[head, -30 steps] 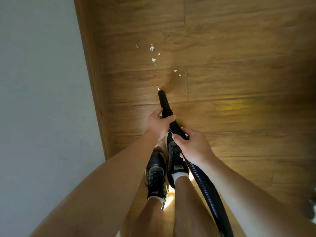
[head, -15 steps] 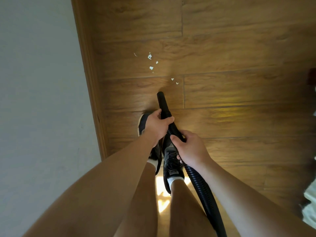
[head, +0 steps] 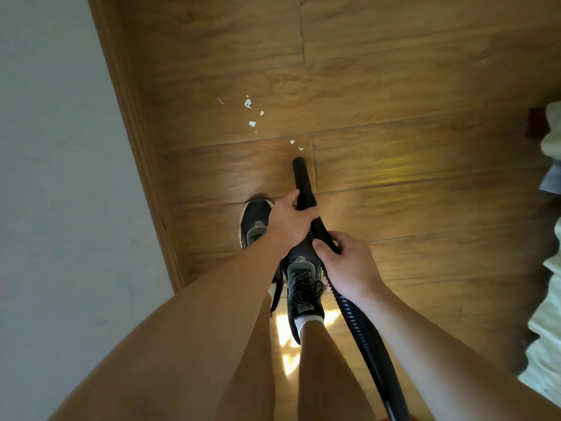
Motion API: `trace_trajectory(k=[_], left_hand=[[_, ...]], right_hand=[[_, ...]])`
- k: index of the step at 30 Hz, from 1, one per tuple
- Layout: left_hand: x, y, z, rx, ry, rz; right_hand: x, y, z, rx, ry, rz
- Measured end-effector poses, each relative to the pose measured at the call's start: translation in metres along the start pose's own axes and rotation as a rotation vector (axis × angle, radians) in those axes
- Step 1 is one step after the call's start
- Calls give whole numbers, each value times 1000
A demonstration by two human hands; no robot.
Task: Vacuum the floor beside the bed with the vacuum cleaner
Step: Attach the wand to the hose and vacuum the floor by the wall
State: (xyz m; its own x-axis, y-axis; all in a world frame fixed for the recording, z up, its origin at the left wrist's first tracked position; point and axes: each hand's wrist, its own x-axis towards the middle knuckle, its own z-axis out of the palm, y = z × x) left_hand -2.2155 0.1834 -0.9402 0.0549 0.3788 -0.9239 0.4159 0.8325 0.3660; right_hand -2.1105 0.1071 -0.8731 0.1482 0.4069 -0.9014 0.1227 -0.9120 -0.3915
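Note:
A black vacuum nozzle tube (head: 302,177) points down at the wooden floor (head: 394,86), its tip just short of two small white scraps (head: 296,145). My left hand (head: 290,221) grips the tube near its lower end. My right hand (head: 349,267) grips the ribbed black hose (head: 368,344) behind it; the hose runs back past my right side and out of the frame. Several more white paper scraps (head: 250,112) lie further ahead, close to the skirting.
A grey wall (head: 54,177) with a wooden skirting board (head: 136,126) runs along the left. Pale bedding (head: 549,314) hangs at the right edge. My black shoes (head: 303,278) stand under my hands, the left foot (head: 253,221) forward.
I have stepped forward with my left foot and the nozzle has advanced along the floor; the scrap that lay at its tip a second ago is gone. Bedding has come into view at right.

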Motion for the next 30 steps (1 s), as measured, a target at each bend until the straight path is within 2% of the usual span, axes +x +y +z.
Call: trace_trajectory(k=[5,23,30], left_hand=[[2,7,1,18,-10,-10],[25,29,-24,-74,15,-34],[29,28,-41,-139,89,-63]], right_hand=[[1,-4,-4,31,15,15],[24,-44,3,-90,25,-4],[28,-60,14,-174,-13,-30]])
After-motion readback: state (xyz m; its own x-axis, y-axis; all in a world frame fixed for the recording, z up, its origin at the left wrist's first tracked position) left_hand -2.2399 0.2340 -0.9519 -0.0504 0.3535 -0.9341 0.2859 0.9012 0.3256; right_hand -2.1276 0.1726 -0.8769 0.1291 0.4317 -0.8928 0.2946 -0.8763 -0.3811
